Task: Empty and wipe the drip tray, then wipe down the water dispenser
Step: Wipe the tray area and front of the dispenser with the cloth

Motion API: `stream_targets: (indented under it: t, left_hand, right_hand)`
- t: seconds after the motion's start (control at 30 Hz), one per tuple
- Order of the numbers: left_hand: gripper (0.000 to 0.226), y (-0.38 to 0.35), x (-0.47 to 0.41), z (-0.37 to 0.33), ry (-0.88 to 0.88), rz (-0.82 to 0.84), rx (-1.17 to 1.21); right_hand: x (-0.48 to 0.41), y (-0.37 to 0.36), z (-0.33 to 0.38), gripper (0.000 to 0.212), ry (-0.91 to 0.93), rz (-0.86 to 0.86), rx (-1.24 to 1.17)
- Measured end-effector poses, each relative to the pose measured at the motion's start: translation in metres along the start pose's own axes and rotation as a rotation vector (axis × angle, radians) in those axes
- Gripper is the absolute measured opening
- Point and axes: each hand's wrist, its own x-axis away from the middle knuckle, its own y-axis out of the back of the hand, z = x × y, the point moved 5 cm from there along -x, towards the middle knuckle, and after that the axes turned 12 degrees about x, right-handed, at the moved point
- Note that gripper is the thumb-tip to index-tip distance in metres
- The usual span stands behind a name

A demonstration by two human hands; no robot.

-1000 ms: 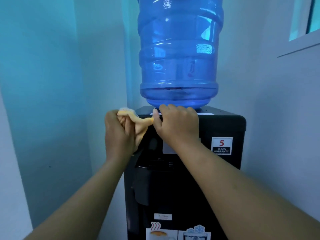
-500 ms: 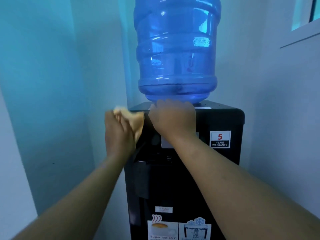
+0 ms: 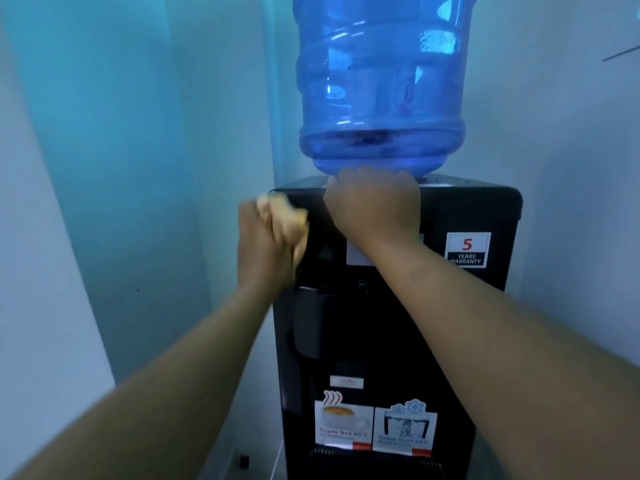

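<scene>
One blue bottle [image 3: 381,81] upended on black water dispenser [image 3: 381,334] in a wall corner, water level unclear. Left hand [image 3: 266,247] gripping a blurred yellow cloth [image 3: 289,216] against dispenser's upper left corner. Right hand [image 3: 374,206] curled over top front edge, just beneath bottle. Readable: "5 YEARS WARRANTY" sticker [image 3: 467,250]; lower down, "Super hot" sticker [image 3: 344,424] beside "Super Cool" sticker [image 3: 405,429].

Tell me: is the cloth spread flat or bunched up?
Bunched up: the left hand grips the cloth as a yellow wad at the dispenser's top corner.

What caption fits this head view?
Left hand holds a yellow cloth against the dispenser; right hand grips its top edge.
</scene>
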Motion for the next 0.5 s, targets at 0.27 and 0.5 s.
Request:
stream_targets:
  t: [0.27, 0.5]
  left_hand:
    - [0.022, -0.004, 0.07, 0.046, -0.023, 0.11, -0.115]
    - [0.023, 0.01, 0.102, 0.06, 0.173, 0.209, 0.053]
  right_hand:
    - [-0.001, -0.002, -0.002, 0.044, 0.019, 0.038, 0.044]
    - [0.048, 0.017, 0.008, 0.064, 0.233, 0.19, -0.068]
